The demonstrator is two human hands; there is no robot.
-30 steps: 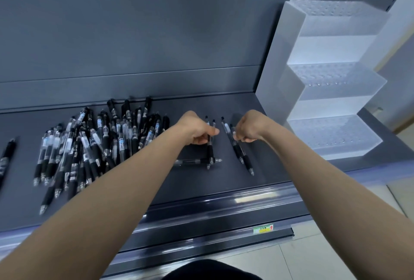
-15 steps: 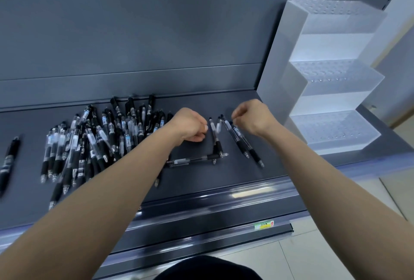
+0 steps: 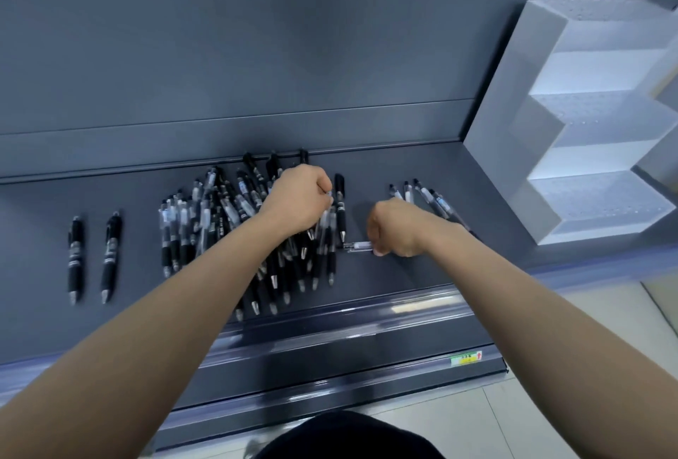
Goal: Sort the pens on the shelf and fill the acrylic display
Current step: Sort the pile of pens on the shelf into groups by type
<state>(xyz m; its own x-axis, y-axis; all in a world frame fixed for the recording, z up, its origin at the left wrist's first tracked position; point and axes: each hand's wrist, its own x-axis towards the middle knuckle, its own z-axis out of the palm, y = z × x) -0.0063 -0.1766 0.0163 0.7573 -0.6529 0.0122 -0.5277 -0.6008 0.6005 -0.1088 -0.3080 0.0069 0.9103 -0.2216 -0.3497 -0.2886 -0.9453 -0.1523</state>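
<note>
At mid-frame we curl our right hand (image 3: 398, 229) onto a clear-barrelled pen (image 3: 360, 247) lying crosswise on the matte grey shelf (image 3: 403, 282), its long axis running left-right and sticking out toward the heap; the fingertips seem pinched on its near end, though the fist hides them. Our left hand (image 3: 299, 203) is fisted over the glossy black-and-clear pen pile (image 3: 220, 216), apparently gripping a few. The empty stepped frosted acrylic display (image 3: 594, 150) stands far right, nearer the right hand.

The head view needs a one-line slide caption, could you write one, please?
Left hand closed in the pen pile, right hand pinching a clear pen; acrylic display empty.
</note>
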